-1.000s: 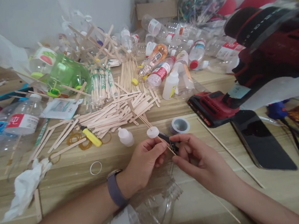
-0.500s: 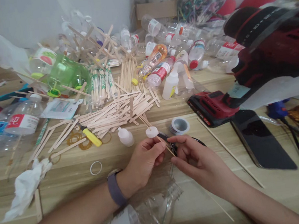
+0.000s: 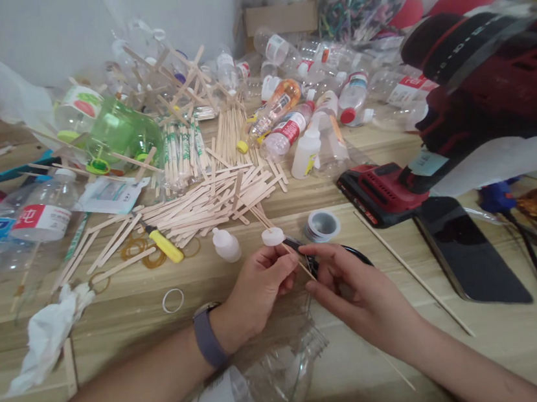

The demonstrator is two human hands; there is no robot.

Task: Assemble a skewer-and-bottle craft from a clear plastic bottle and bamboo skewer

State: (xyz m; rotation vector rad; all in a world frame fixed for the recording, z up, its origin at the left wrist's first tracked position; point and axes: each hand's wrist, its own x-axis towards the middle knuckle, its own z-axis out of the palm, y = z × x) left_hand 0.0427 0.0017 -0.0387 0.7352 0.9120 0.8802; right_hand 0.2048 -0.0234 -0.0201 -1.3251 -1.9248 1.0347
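Observation:
A thin wooden skewer [image 3: 293, 254] runs through a white bottle cap [image 3: 273, 237]. My left hand [image 3: 263, 283] pinches the skewer just below the cap, its fingers closed. On the right, my right hand [image 3: 350, 285] holds the skewer's lower end between thumb and fingertips. A fine wire or thread seems to hang by the fingers, too thin to make out well. Below both hands lies a clear plastic bottle [image 3: 266, 384] with a white and red label. A grey roll [image 3: 322, 226] and a black-handled tool [image 3: 356, 254] lie just beyond my right hand.
Wooden sticks [image 3: 200, 206] are piled ahead, with plastic bottles [image 3: 289, 127] behind. A small white bottle [image 3: 226, 244], a yellow-handled tool [image 3: 166, 245] and a white ring [image 3: 172, 300] lie left. A red power tool [image 3: 385, 193], phone [image 3: 473, 251] and long skewer [image 3: 414, 274] lie right.
Both hands have stayed almost in place around the skewer. The fingers of my right hand have shifted very slightly.

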